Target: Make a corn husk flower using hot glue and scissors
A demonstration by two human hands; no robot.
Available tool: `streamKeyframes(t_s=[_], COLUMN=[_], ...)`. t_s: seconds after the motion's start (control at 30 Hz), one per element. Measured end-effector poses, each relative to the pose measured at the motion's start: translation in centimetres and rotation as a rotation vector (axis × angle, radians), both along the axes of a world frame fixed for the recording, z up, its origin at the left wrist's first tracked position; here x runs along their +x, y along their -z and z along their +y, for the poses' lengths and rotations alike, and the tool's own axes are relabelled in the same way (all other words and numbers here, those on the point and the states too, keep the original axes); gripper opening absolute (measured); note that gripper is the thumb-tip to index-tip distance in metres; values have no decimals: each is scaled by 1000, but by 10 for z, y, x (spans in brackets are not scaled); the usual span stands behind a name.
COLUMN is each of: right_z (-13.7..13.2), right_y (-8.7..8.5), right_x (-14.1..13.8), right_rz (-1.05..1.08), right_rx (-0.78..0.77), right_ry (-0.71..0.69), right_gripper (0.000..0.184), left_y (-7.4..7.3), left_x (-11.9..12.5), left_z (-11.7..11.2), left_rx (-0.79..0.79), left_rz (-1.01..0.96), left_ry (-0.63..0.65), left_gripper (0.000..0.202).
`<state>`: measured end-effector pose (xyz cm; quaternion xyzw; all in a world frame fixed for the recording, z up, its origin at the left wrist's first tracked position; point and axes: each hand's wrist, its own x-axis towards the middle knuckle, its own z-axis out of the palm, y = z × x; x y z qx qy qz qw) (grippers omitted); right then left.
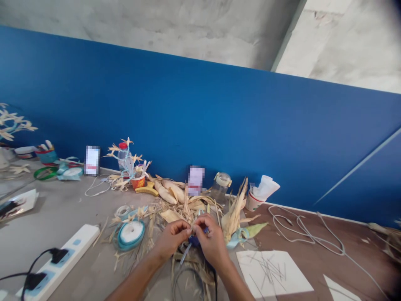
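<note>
My left hand (pixel 173 237) and my right hand (pixel 211 240) meet over the table, each with thumb and forefinger pinched together. Their fingertips nearly touch around something small and pale that I cannot make out. Just below the fingertips lies a dark blue object (pixel 194 241), partly hidden by my right hand. Dried corn husks (pixel 177 191) are heaped behind the hands, and a tall bundle of husk (pixel 234 213) stands to the right. A roll of light blue ribbon (pixel 131 235) lies left of my left hand.
A white power strip (pixel 67 259) with plugs lies front left. Thin dark wires rest on white paper (pixel 275 271) at right. Along the blue partition (pixel 219 121) stand phones (pixel 196 180), a lidded jar (pixel 221 186), paper cups (pixel 254 201) and a husk-flower branch (pixel 127 161). A white cable (pixel 308 234) curls at right.
</note>
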<state>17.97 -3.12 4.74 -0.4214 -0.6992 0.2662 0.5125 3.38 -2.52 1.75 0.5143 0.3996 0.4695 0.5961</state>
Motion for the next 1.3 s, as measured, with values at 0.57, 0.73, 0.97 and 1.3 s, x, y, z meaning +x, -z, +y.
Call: streamKeyframes(t_s=[0.57,0.73,0.97,1.3], right_z=[1,3,8,7], right_y=[3,2,10,10], right_x=[-2,-1,0,-8], right_rz=[71,138,555,783], right_rx=[-102,-134,-494,-756], right_ry=[13,-17,-2,-216], right_gripper=[12,13,31,28], left_y=[-1,-1,6,9], left_x=[-2,-2,-3,-2], left_z=[-2,-2,1,2], left_rx=[6,-9,-59,-111], left_rz=[52,24,-53,-149], left_ry=[16,33,-19,35], left_gripper=[45,46,44,43])
